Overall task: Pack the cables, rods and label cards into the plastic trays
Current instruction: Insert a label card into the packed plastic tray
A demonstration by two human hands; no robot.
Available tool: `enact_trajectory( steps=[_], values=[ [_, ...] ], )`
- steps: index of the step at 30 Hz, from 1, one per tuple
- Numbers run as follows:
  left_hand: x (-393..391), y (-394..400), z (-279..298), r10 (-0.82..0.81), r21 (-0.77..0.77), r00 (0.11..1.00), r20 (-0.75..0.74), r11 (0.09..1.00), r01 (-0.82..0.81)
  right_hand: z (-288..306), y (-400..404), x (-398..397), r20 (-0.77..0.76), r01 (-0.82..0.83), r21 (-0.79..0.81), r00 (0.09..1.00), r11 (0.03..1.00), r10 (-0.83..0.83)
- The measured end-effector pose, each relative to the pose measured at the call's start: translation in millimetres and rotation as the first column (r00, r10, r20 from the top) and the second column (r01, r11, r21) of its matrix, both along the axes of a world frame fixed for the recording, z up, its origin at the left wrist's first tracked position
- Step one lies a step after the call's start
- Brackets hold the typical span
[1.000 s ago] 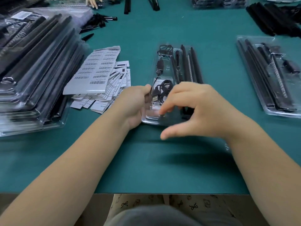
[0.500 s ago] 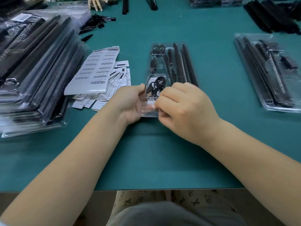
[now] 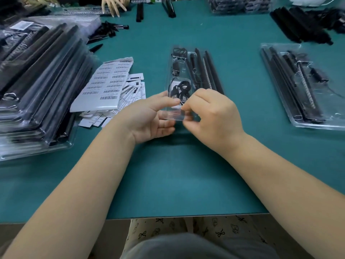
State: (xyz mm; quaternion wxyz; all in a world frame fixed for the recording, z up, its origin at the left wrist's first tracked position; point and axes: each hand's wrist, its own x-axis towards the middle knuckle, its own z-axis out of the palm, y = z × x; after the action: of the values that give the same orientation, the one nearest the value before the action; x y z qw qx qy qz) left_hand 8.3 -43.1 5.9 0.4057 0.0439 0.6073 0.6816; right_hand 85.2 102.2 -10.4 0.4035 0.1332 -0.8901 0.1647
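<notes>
A clear plastic tray [image 3: 183, 71] lies lengthwise in the middle of the green table, with black rods [image 3: 209, 70] along its right side and a coiled black cable [image 3: 180, 88] in its near pocket. My left hand [image 3: 151, 116] holds the tray's near left corner, thumb on top and fingers underneath. My right hand [image 3: 212, 114] pinches the near edge from the right, fingertips at the cable pocket. The near end looks slightly lifted. Loose label cards [image 3: 130, 90] lie left of the tray under a barcode sheet [image 3: 106, 85].
A tall stack of filled trays [image 3: 37, 81] fills the left side. Another filled tray [image 3: 298, 85] lies at the right. Loose black rods [image 3: 298, 25] are piled at the far right, more trays [image 3: 239, 4] at the back. Another person's hand [image 3: 113, 4] reaches in at the far edge.
My right hand has gone from spread flat over the tray's near end to a pinch at its edge. My left hand has turned palm-up under the corner, and the tray sits slightly farther left.
</notes>
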Motion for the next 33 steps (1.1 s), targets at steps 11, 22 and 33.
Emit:
enact_trajectory(
  steps=[11,22,33],
  values=[
    [4,10,-5,0.255,-0.013,0.967,-0.005,0.967,-0.255,6,11,-2,0.437,-0.001,-0.197,0.895,0.980,0.088],
    [6,11,-5,0.226,-0.072,0.949,-0.220,0.966,-0.247,8,24,-5,0.458,0.082,-0.382,0.882,0.921,0.112],
    [6,12,-7,0.241,-0.075,0.940,-0.243,0.961,-0.266,1,44,-24,0.591,0.449,-0.643,0.806,0.620,0.029]
  ],
)
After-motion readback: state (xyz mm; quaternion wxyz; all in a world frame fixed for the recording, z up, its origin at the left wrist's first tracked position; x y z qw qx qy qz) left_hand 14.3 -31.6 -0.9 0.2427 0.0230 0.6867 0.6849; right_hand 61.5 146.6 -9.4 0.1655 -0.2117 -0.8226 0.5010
